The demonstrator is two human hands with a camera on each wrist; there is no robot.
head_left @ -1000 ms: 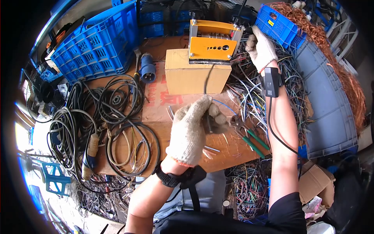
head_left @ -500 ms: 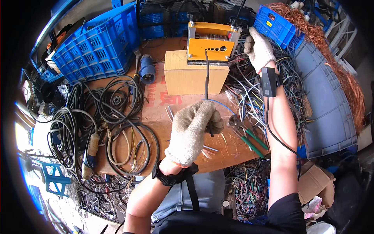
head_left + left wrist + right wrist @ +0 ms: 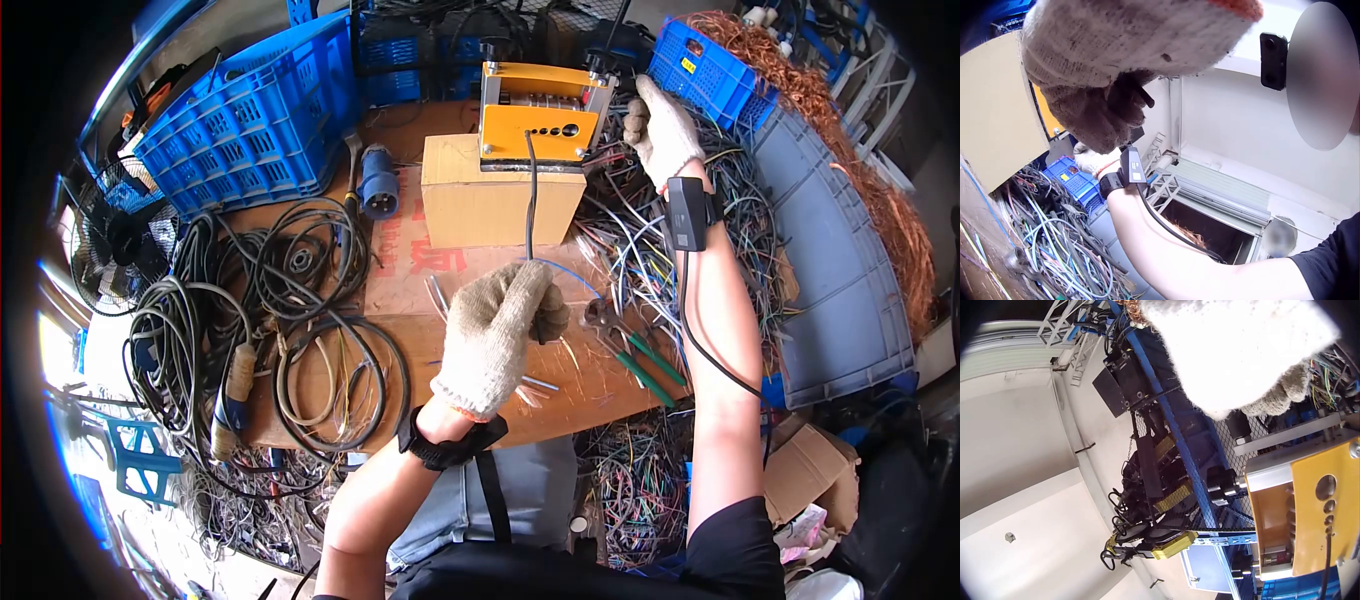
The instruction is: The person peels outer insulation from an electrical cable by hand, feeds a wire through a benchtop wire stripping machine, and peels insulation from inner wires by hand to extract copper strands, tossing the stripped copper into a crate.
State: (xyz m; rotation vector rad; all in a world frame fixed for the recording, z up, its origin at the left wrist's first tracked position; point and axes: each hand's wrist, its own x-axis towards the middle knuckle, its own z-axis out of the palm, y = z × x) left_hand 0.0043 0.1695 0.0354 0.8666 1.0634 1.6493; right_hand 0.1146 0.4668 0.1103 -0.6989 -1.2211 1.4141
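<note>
Worktop (image 3: 600, 385) front edge lies just this side of my left grip (image 3: 492, 340), which is curled narrow on the black cable (image 3: 531, 205). Bare wood under it; coiled cables (image 3: 200, 330) bound the left, green-handled pliers (image 3: 640, 355) the right. Cable runs forward past the cardboard box (image 3: 500, 205) into one of the small holes in the yellow machine (image 3: 503, 122) atop it. My right grip (image 3: 665, 130) is closed round the crank handle (image 3: 1239, 427) at the machine's right side, tight against heaped wires (image 3: 745, 205); blue basket (image 3: 725, 75) beyond.

A second ago the cable's far end stood below the holes; now it meets the plate. Right grip has stayed by that side.

Left wrist view: cable stub pokes out beneath my fingers. Right wrist view: handle and metal crank arm (image 3: 1288, 433), covered by my glove from the head.
</note>
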